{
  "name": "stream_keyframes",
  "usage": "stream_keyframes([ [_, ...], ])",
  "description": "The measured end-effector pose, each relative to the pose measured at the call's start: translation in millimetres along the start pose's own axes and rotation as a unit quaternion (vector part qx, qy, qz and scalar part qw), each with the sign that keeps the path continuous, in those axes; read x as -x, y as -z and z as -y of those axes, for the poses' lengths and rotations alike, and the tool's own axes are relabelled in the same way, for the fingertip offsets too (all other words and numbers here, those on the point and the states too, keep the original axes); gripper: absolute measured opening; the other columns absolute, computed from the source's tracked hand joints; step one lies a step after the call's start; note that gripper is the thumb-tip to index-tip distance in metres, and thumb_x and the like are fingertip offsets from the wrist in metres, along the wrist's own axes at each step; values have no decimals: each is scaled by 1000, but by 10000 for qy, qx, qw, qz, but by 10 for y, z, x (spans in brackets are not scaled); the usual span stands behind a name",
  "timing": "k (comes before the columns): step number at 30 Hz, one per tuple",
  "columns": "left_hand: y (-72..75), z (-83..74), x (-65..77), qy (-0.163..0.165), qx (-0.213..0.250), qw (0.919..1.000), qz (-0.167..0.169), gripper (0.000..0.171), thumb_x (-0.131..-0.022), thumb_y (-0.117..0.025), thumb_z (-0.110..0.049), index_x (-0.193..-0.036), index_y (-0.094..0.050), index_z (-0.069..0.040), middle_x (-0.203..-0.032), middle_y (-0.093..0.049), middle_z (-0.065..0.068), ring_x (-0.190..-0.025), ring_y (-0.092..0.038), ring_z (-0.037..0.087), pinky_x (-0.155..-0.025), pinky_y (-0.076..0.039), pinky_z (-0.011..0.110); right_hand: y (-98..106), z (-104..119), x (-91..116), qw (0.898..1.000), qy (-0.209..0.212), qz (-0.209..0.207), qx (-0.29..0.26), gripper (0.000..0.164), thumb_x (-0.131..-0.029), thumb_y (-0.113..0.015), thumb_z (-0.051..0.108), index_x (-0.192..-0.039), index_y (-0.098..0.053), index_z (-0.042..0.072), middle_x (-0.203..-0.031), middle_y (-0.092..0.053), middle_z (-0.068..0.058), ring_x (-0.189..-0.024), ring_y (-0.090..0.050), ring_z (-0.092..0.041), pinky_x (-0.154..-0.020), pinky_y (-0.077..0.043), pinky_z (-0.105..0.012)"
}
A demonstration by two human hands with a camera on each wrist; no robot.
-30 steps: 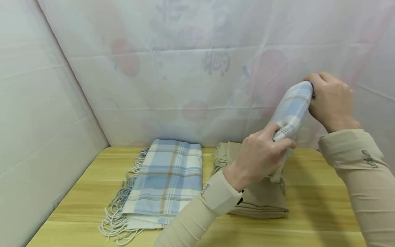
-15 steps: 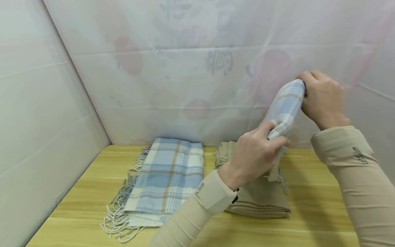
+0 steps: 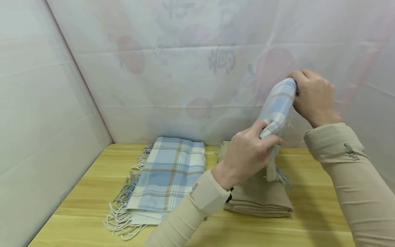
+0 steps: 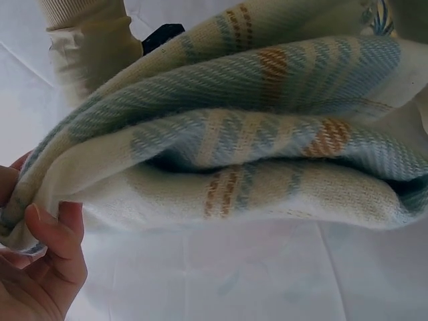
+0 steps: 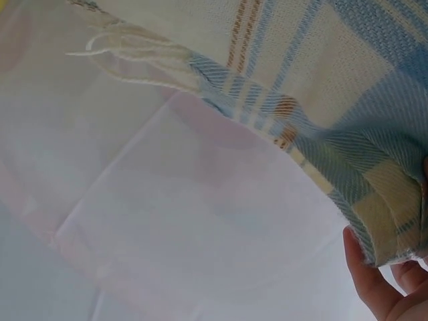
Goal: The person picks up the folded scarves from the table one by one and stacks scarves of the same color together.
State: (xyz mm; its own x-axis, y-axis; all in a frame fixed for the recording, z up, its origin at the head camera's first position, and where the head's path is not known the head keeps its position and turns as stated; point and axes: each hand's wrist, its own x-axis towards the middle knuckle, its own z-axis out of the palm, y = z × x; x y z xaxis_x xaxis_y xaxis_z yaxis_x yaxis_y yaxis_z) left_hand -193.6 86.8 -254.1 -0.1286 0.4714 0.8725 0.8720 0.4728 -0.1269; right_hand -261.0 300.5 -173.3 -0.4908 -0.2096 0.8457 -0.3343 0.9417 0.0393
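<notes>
A blue and white plaid scarf [image 3: 279,99] with thin brown stripes hangs in folds between both hands above the table. My left hand [image 3: 248,151] pinches its lower part between thumb and fingers. The upper end is gripped by my right hand [image 3: 314,99], higher and to the right. Stacked layers of the cloth fill the left wrist view, where the left fingers [image 4: 57,234] hold one edge. In the right wrist view, white fringe [image 5: 134,60] dangles from the scarf, and right fingers [image 5: 368,274] hold a corner. A folded beige scarf [image 3: 262,197] lies underneath, partly hidden by the left hand.
Another blue and white plaid scarf [image 3: 172,171] lies folded on the wooden table [image 3: 77,202] at left, its fringe [image 3: 120,216] spread leftward. A pale printed cloth [image 3: 172,79] forms the back wall. A white panel [image 3: 34,103] stands at left.
Both hands have moved left together with the held scarf, which now hangs more over the beige one. The grips look the same. The head view has shifted slightly.
</notes>
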Motion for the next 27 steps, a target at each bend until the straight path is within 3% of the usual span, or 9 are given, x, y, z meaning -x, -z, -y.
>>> stream_keyframes([
  [15, 120, 113, 145, 196, 179, 9995, -173, 17, -90, -67, 0, -95, -77, -12, -102, -61, 12, -75, -66, 20, -76, -55, 19, -163, 134, -64, 9997, 197, -67, -121, 19, -85, -60, -3, -103, -66, -3, -101, -65, -26, -90, -61, -53, -69, -45, -71],
  [27, 190, 175, 173, 311, 104, 9991, -286, 16, -93, -61, 2, -101, -73, -7, -100, -58, 13, -72, -61, 18, -69, -51, 17, -232, 256, -162, 9990, 304, -83, -319, 19, -85, -61, -3, -103, -67, -3, -101, -66, -25, -91, -61, -52, -71, -45, -70],
])
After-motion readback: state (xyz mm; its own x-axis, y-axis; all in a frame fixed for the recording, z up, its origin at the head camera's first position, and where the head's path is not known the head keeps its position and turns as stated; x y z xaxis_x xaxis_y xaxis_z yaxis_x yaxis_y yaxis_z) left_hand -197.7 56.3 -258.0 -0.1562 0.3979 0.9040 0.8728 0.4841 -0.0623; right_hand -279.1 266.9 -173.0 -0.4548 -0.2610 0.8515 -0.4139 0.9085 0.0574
